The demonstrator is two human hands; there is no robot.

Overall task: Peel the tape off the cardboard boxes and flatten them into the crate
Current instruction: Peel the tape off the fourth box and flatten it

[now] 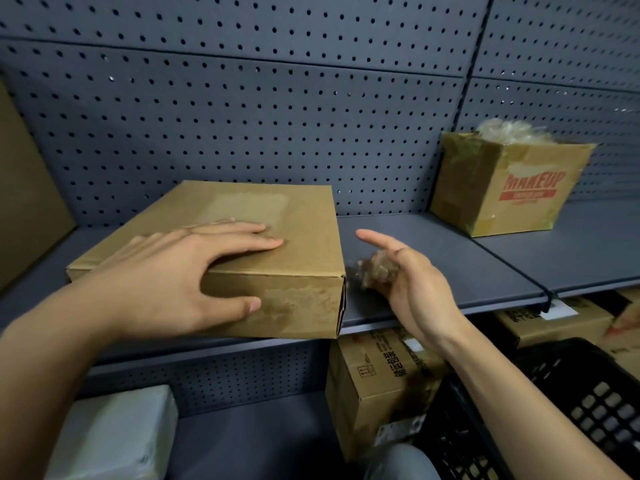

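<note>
While pressing down on closed cardboard box (298, 209) with left hand (173, 271), fingers straight across top and thumb on front face, gripping crumpled tape wad (377, 271) in right hand (419, 292): lower fingers curled round it, index pointing out, somewhat blurred. Pins that box to grey shelf (485, 258) at front edge, near corner just beside right hand. Further right on same shelf, well apart: open MAKEUP box (512, 188) with tape scraps (509, 129) heaped inside. Below shelf at right: black crate (588, 403), just beside printed cartons (374, 382).
</note>
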